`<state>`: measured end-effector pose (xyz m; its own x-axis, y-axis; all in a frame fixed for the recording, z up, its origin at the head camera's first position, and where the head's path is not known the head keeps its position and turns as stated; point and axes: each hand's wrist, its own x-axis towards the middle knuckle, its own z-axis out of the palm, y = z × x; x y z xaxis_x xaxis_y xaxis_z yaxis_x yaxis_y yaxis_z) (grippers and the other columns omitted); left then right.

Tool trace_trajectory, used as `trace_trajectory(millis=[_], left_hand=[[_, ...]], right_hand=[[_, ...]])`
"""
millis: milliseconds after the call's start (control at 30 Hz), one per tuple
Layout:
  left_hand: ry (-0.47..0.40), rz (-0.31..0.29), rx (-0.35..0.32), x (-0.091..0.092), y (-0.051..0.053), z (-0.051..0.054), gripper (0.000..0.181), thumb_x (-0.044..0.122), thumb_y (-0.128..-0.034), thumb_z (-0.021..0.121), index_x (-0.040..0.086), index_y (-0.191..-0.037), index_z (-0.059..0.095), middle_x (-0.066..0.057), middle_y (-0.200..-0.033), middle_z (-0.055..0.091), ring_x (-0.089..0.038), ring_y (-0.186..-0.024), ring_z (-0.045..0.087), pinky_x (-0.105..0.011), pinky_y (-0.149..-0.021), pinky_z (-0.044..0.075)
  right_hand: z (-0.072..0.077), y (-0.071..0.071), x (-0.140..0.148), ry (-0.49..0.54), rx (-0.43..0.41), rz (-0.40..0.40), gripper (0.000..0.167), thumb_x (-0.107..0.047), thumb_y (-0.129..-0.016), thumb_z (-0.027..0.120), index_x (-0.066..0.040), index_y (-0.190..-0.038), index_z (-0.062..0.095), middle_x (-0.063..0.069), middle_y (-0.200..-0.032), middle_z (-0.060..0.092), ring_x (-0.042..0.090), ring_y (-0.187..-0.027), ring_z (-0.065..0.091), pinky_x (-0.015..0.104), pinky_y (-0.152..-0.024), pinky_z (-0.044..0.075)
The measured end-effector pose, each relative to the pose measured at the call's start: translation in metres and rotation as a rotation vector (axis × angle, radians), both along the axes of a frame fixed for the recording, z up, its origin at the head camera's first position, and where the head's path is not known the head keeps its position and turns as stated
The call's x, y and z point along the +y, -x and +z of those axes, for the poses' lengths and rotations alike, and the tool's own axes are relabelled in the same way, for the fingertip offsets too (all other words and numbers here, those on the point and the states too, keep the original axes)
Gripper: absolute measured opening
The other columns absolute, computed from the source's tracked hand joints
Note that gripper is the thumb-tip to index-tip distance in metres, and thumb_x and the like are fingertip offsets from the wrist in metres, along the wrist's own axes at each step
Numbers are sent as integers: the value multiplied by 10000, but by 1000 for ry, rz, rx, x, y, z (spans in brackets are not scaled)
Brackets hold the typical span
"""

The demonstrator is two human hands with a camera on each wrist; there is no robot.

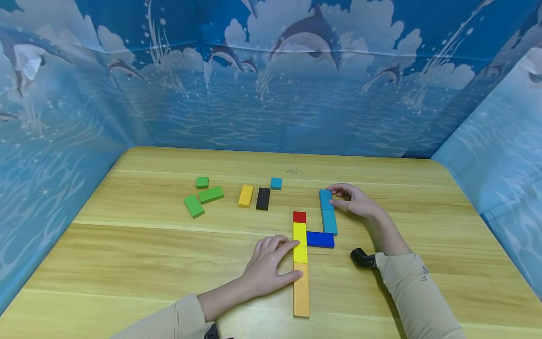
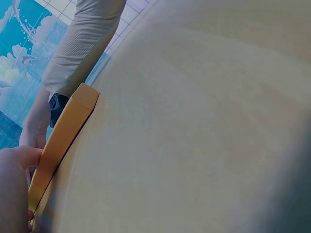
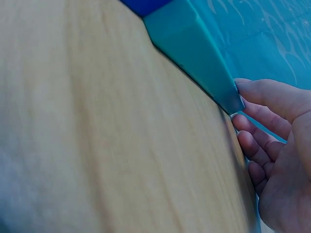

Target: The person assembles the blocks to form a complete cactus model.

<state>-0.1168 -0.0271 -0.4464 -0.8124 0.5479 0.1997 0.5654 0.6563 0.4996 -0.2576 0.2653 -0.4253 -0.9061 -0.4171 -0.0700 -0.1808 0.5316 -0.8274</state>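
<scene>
My left hand (image 1: pixel 267 269) rests on the table. Its thumb touches the side of an orange block (image 1: pixel 301 294), and its index fingertip touches a bright yellow block (image 1: pixel 300 252). These two lie end to end, with a small red block (image 1: pixel 299 217) at the far end. A dark blue block (image 1: pixel 320 239) extends right from the yellow one. Beyond its right end, two light blue blocks stand in line, a nearer one (image 1: pixel 329 222) and a farther one (image 1: pixel 325 199). My right hand (image 1: pixel 357 201) pinches the farther one's end between thumb and curled fingers.
Behind and left lie three green blocks (image 1: pixel 211 194), a yellow-orange block (image 1: pixel 245 196), a black block (image 1: pixel 263 198) and a small light blue block (image 1: pixel 276 183). Blue dolphin-print curtains (image 1: pixel 254 117) border the table (image 1: pixel 148 263). A black wrist device (image 1: pixel 362 258) sits at my right sleeve.
</scene>
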Motion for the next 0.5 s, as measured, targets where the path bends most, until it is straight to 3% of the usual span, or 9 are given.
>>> trace_trajectory(millis=[233, 500], left_hand=[[0, -1, -1, 0, -1, 0, 598, 554, -837, 516, 214, -1327, 466, -3, -1251, 442, -165, -1142, 371, -409, -993, 247], [-3, -4, -16, 0, -1, 0, 599, 557, -837, 513, 219, -1329, 464, -4, -1262, 436, -165, -1144, 370, -416, -995, 247]], right_hand=[[2, -7, -1, 90, 10, -4, 458, -138, -907, 569, 5, -1311, 408, 190, -1115, 479, 230, -916, 430, 231, -756, 380], [2, -26, -4, 91, 3, -24, 446, -173, -888, 603, -47, -1293, 463, 156, -1099, 487, 232, -904, 440, 247, -743, 391]])
